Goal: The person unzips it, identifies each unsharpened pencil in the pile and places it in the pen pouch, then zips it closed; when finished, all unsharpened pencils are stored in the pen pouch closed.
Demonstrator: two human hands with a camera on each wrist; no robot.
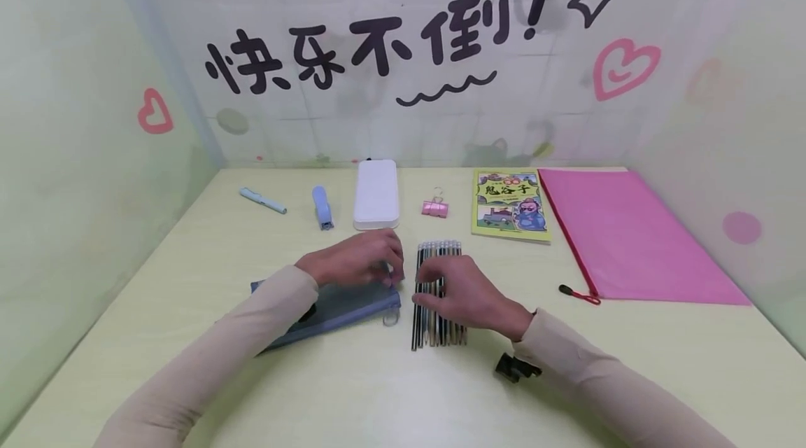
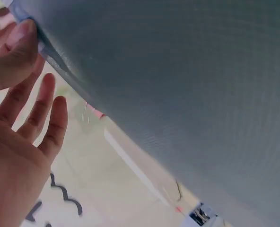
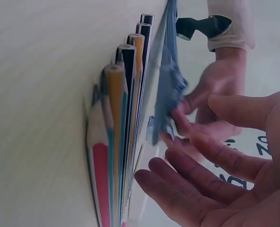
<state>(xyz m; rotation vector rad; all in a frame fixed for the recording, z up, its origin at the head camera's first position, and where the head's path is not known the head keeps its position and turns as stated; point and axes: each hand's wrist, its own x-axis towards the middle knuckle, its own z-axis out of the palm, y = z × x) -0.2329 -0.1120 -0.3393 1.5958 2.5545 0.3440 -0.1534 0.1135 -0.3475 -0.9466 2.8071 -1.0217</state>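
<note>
The right hand is being laid flat over a row of pencils, fingers fairly straight and spread, nothing actually being gripped. The left hand is being kept at the zipper end of the grey-blue pencil pouch, where the fabric edge looks to be pinched between thumb and fingers. Both are lying on the table, just beside each other. Progress, as a guess: early days, since every pencil is being left outside the pouch. Counts: roughly ten pencils (too tightly packed to be sure), one pouch. Further back, one pen, one stapler, one white case, one pink clip, one booklet and one pink folder are being left untouched.
</note>
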